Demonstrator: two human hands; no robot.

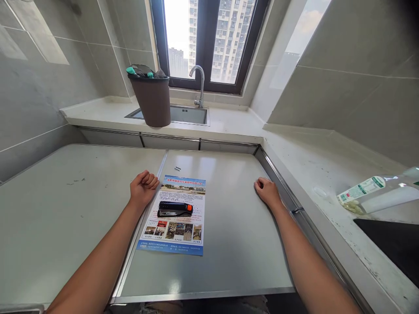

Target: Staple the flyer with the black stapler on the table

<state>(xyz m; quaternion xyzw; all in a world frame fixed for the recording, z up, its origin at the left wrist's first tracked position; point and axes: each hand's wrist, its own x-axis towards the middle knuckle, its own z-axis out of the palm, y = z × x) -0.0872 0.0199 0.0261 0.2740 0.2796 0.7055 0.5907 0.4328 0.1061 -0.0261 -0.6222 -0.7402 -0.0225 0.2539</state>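
Note:
My left hand (144,187) rests on the table as a loose fist, beside the upper left edge of a printed flyer (183,253). Across the middle of the flyer lies a black stapler (175,208) with an orange-red patch at its right end. Just beyond the flyer's top edge are small strips of staples (177,168). At the table's right side my right hand (266,192) is also closed in a fist, apart from the flyer and stapler. Nothing shows in either hand.
The pale table (242,244) has a metal seam and metal edging. Behind it, a brown bin (152,102) stands on the counter before the sink (193,115) and tap (201,85). A clear bottle (376,196) lies on the right counter near a black panel (393,244).

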